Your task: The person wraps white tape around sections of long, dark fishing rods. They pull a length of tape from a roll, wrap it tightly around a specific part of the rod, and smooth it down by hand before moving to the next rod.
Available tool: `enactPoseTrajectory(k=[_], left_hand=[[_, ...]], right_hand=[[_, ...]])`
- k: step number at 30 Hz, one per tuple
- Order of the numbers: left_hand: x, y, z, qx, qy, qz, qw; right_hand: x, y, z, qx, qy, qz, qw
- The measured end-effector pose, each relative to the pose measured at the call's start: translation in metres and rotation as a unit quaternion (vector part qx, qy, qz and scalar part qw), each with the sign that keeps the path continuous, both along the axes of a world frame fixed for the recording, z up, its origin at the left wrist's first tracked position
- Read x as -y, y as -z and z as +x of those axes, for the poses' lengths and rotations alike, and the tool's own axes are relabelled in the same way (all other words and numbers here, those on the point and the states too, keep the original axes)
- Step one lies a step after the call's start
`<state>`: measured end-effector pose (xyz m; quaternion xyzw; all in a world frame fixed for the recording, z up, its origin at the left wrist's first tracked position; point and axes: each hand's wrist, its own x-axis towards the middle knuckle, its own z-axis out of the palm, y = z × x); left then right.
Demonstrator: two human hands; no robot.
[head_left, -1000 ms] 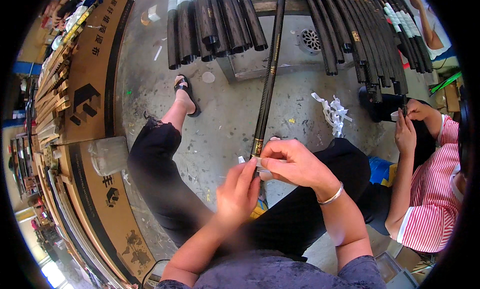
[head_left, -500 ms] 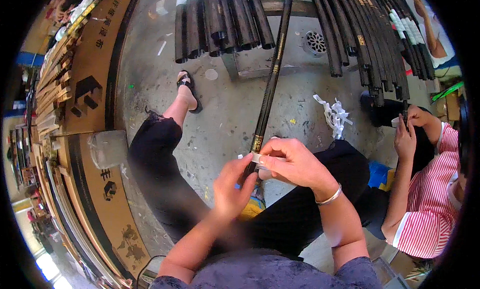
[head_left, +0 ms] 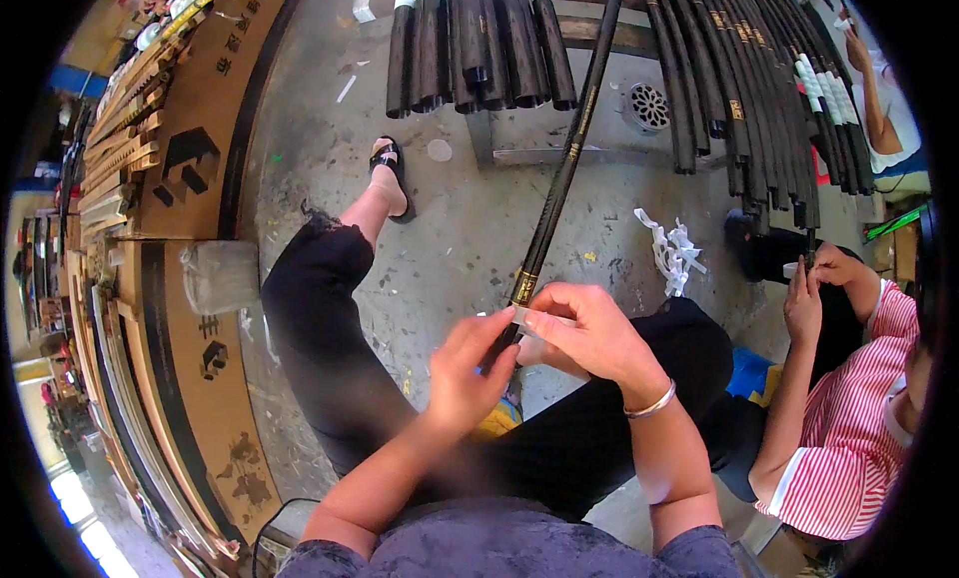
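The hands work close together at the near end of a dark rod, which slants up from between the person's knees: the left hand grips it between thumb and fingers, and the right hand pinches white tape against it, just below a gold band. The taping looks partway along; fingers hide whether the tape goes all round. Beyond, several tubes show white upper parts, while the nearer tubes on the right show no white.
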<state>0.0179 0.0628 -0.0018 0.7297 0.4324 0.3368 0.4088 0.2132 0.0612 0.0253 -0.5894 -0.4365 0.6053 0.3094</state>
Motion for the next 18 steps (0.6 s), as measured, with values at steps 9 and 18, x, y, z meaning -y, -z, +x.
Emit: enactPoseTrajectory(k=[9,18], left_hand=[[0.0003,0.0014,-0.0010,-0.026,-0.001,0.047,0.999],[0.0019,0.0043,-0.0018,-0.058,-0.013,0.040,0.997]], right_hand=[[-0.0012,-0.0011,-0.0012,-0.008,0.002,-0.015,1.000],[0.0060,0.0028,-0.0086,0.165,-0.001,0.161,0.973]])
